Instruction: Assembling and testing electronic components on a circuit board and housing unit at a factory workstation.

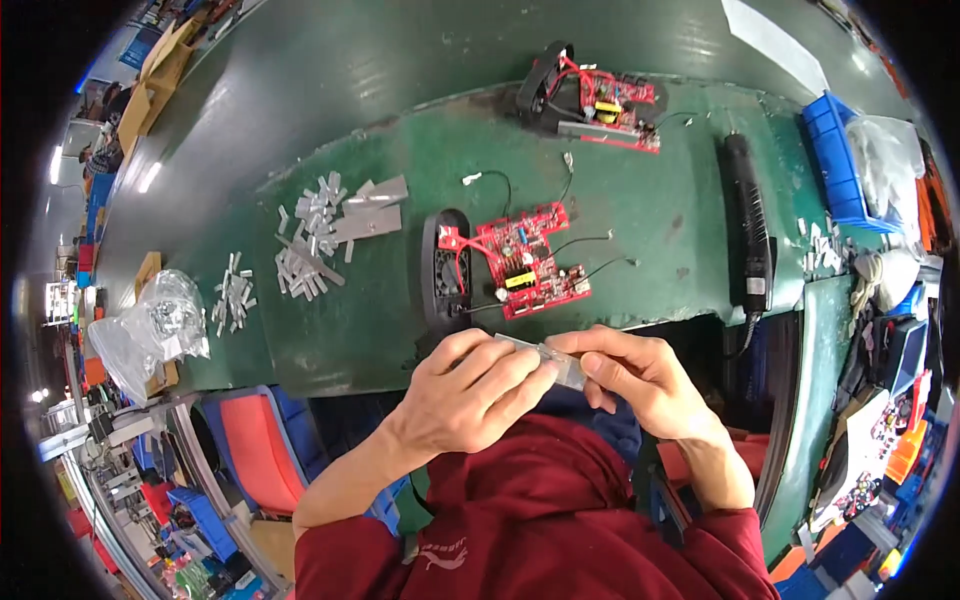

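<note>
My left hand (465, 395) and my right hand (640, 385) meet at the bench's near edge, both closed on a flat, shiny grey piece (567, 371). The left fingers lie over one end of it; the right thumb and fingers pinch its other end. Whether it is metal or a film-covered pad I cannot tell. Just beyond them lies a red circuit board (525, 262) with loose wires, joined by red leads to a black-framed fan (449, 270). Left of that are grey flat plates (368, 222) and a pile of small grey strips (312, 235).
Farther back sits a second red board (615, 105) with its black frame. A black corded hand tool (748, 215) lies at the right, beside a blue bin (840, 165) holding clear plastic. A clear bag (165, 315) and more strips (234, 292) are at the left. A red chair (262, 455) stands below.
</note>
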`<action>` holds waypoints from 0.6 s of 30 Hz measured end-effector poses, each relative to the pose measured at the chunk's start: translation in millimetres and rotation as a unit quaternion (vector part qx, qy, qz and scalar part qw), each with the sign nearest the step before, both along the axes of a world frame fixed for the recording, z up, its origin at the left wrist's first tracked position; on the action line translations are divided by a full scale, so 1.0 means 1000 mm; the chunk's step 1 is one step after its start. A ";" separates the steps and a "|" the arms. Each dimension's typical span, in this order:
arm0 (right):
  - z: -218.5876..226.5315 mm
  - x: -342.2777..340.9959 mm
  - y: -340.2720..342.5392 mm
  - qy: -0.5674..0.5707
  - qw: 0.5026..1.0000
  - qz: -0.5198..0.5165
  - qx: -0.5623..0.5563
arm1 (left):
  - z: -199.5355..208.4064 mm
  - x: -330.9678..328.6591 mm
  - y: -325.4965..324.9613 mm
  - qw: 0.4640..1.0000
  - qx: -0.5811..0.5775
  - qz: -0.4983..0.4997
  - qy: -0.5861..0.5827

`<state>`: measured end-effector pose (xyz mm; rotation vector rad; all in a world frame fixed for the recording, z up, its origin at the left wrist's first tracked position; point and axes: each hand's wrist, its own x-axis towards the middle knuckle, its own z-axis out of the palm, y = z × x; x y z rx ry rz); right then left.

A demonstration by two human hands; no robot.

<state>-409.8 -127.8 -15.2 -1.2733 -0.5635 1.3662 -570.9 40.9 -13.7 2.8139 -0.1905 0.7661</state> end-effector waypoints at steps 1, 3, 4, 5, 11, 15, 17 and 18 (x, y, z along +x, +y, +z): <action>-0.003 0.000 0.000 0.007 1.000 0.002 -0.008 | -0.006 -0.002 -0.002 1.000 -0.020 0.008 0.006; -0.009 0.000 0.001 0.017 1.000 0.014 -0.012 | -0.013 -0.006 -0.004 0.999 -0.032 0.018 0.015; -0.011 0.001 0.003 0.022 0.999 0.017 -0.018 | -0.015 -0.007 -0.005 0.999 -0.033 0.026 0.016; -0.013 0.003 0.004 0.035 0.999 0.025 -0.016 | -0.016 -0.007 -0.005 0.999 -0.038 0.028 0.020; -0.021 0.002 0.017 -0.388 0.915 -0.014 0.110 | -0.010 -0.004 -0.005 0.990 -0.058 0.102 0.073; -0.024 0.012 0.028 -0.501 0.853 -0.014 0.145 | -0.012 0.006 0.001 0.986 -0.065 0.133 0.074; -0.015 0.019 0.033 -0.546 0.822 0.008 0.160 | -0.010 0.010 0.003 0.986 -0.068 0.136 0.071; -0.017 0.021 0.035 -0.546 0.823 0.009 0.159 | -0.010 0.012 0.003 0.985 -0.070 0.140 0.067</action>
